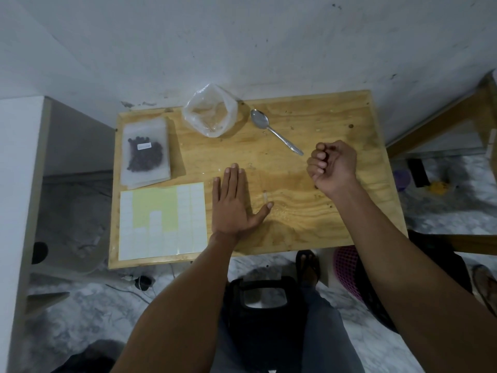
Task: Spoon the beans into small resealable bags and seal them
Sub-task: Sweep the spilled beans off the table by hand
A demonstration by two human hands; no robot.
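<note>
A stack of small resealable bags (146,150) lies at the table's back left. The top bag holds dark beans (145,157) and carries a white label. A clear plastic bag (209,114) stands open at the back middle and looks nearly empty. To its right, a metal spoon (274,131) lies on the wood with its bowl toward the wall. My left hand (232,203) rests flat on the table, fingers straight and thumb spread. My right hand (332,164) hovers just right of the spoon's handle with its fingers curled into a fist; I see nothing plainly held in it.
A sheet of white stickers (162,222), partly peeled, lies at the front left of the wooden table (336,211). A white cabinet stands to the left and the wall is right behind. Below the front edge are my legs, a black bag and a pink basket.
</note>
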